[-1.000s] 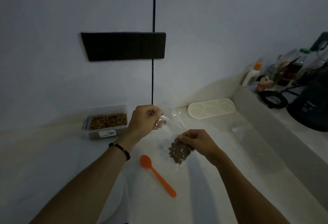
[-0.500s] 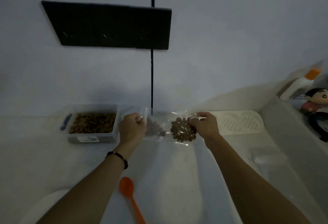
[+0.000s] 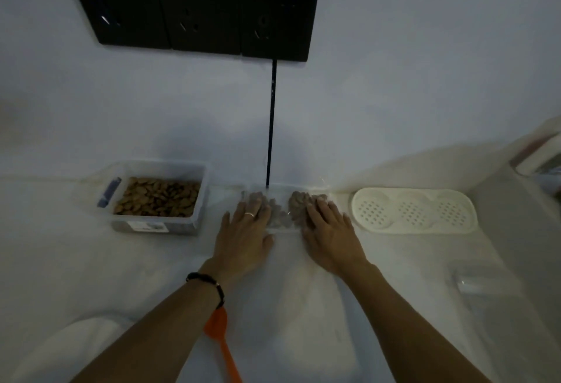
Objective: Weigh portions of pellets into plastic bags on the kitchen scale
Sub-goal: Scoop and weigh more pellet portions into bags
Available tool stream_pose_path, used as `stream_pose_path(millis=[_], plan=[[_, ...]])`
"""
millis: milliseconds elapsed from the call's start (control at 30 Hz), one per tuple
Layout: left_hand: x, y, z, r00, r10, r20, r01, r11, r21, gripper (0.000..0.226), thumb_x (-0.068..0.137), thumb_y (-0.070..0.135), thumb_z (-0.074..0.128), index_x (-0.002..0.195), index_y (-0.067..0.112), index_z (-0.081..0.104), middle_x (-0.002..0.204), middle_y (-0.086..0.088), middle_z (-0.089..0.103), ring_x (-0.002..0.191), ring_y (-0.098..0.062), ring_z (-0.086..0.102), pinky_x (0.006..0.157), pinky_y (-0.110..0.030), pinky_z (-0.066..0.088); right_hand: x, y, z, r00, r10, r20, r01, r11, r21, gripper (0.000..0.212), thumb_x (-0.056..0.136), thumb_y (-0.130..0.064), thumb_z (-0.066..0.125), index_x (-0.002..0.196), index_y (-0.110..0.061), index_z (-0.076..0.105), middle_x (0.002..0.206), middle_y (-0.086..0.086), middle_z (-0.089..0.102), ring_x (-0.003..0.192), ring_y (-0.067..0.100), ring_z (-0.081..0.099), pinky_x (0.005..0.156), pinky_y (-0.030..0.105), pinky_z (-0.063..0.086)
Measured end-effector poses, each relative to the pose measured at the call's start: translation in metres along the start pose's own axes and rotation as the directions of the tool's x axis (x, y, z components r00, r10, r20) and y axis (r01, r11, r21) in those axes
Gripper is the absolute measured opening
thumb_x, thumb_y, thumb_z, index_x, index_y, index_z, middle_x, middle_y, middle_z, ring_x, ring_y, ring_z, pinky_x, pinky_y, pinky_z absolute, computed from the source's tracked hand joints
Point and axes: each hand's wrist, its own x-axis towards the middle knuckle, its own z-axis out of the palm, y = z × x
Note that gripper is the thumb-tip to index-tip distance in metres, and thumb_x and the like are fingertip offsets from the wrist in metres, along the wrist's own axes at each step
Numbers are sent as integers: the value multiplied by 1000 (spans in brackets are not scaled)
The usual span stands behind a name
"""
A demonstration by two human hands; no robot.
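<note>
Both hands are down flat now. The left hand (image 3: 246, 231) and right hand (image 3: 329, 231), fingers straight, press the clear bag of pellets (image 3: 283, 211) onto the white bench (image 3: 91, 261) at frame centre; half a second ago they pinched it in the air. The pellet tub (image 3: 159, 196) sits left, the orange spoon (image 3: 223, 343) lower centre.

clear bag (image 3: 283, 215) of brown pellets (image 3: 299, 205), flat on counter
</note>
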Motion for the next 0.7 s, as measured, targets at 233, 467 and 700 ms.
stream_pose_path(millis=[233,467,700], plan=[[-17,4,-9,1000,-17,-5,17,1000,9,68,97,45,42,152,19,11,162,-4,1,148,-28,-4,118,-53,6,-16,-8,-13,998,57,15,-57,997,43,60,100,-39,35,152,-16,16,161,7,6,148,26,4,118,44,9],[-45,48,-26,961,224,-162,-225,974,15,63,93,42,50,148,14,32,158,-11,21,148,-29,7,119,-51,5,-95,-2,-41,970,234,-69,-230,971,64,57,100,-43,35,149,-17,26,161,7,8,149,22,2,119,38,5],[-73,145,-15,932,356,-67,-362,915,-177,54,97,39,45,145,16,37,155,-8,30,145,-23,19,118,-39,18,-201,44,-59,854,500,-143,-492,866,87,54,98,-40,41,146,-17,34,157,5,26,145,22,20,117,35,17]])
